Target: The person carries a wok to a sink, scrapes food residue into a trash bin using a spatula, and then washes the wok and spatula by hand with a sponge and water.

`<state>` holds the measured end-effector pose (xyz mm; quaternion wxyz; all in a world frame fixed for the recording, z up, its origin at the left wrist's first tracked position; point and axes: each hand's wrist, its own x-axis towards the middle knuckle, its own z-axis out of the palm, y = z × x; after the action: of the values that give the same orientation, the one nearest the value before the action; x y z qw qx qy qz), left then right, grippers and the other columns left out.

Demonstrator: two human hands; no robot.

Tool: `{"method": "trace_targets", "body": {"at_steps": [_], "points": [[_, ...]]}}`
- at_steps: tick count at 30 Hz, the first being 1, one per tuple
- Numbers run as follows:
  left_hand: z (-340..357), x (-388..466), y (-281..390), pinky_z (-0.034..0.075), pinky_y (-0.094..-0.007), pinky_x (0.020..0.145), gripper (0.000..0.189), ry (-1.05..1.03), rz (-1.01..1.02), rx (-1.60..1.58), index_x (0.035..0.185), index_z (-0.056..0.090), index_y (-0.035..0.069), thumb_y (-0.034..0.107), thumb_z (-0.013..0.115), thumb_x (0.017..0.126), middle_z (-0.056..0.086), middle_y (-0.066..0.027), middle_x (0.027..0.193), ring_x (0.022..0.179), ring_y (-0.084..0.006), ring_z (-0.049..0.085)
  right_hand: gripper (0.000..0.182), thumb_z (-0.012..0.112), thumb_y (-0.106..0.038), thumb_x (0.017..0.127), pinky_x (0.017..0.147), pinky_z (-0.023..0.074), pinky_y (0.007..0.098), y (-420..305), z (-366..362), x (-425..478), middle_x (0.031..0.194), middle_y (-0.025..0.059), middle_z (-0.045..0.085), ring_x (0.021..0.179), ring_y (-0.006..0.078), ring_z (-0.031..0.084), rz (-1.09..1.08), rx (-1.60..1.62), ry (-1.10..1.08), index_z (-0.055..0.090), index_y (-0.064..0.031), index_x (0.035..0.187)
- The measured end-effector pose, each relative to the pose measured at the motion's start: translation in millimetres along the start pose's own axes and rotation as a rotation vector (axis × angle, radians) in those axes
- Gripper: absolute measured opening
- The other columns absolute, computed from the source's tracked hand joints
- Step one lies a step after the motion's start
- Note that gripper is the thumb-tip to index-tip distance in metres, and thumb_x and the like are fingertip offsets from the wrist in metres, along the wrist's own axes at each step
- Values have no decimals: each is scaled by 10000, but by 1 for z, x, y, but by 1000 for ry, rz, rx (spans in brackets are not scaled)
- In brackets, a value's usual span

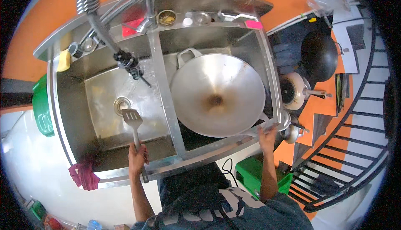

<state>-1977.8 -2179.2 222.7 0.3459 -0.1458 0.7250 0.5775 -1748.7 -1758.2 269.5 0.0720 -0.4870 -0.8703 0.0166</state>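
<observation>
My left hand (pixel 138 159) grips the handle of a grey slotted spatula (pixel 133 120). The spatula's head is over the left sink basin (pixel 103 104), just below the drain (pixel 122 105). A large metal wok (pixel 219 89) with a brown-stained centre sits in the right basin (pixel 194 40), its inside facing up. One loop handle (pixel 188 54) points to the back left. My right hand (pixel 268 139) is at the front right rim of the sink, beside the wok's near handle (pixel 264 118). Whether its fingers close on anything is unclear.
A spring-hose faucet (pixel 125 62) hangs over the left basin. The back ledge bears a small metal bowl (pixel 167 17), a white-handled brush (pixel 238 15) and a pink sponge (pixel 253 25). A maroon cloth (pixel 84 175) drapes over the front left corner. Pans (pixel 293 92) stand right, near a black railing (pixel 360 125).
</observation>
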Motion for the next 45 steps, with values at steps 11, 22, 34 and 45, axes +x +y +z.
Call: {"method": "trace_targets", "body": {"at_steps": [11, 22, 34, 45], "points": [[113, -79, 92, 448, -319, 582, 230, -249, 326, 527, 892, 514, 20, 149, 663, 772, 538, -87, 700, 622, -169, 532, 345, 555, -89, 779, 491, 497, 255, -51, -45, 48, 815, 97, 556, 601, 149, 560, 368, 1176, -434, 435, 21, 1083], [304, -40, 183, 468, -383, 673, 560, -591, 878, 586, 992, 499, -1, 305, 786, 621, 590, -161, 825, 756, -321, 602, 291, 524, -143, 826, 626, 534, 319, -61, -77, 89, 824, 140, 582, 654, 217, 622, 381, 1442, -721, 427, 24, 1043], [336, -30, 227, 476, -370, 581, 312, -485, 843, 631, 853, 507, -34, 150, 681, 671, 580, -213, 670, 620, -339, 605, 190, 457, -123, 832, 686, 521, 348, -1, 17, 89, 848, 146, 630, 767, 222, 640, 369, 1353, -1032, 567, -1, 927], [358, -23, 251, 493, -311, 609, 279, -410, 815, 690, 902, 583, 35, 171, 699, 688, 623, -107, 729, 652, -192, 633, 233, 525, -173, 796, 690, 498, 333, -108, 253, 61, 828, 101, 645, 747, 225, 634, -596, 22, -927, 588, -14, 954]]}}
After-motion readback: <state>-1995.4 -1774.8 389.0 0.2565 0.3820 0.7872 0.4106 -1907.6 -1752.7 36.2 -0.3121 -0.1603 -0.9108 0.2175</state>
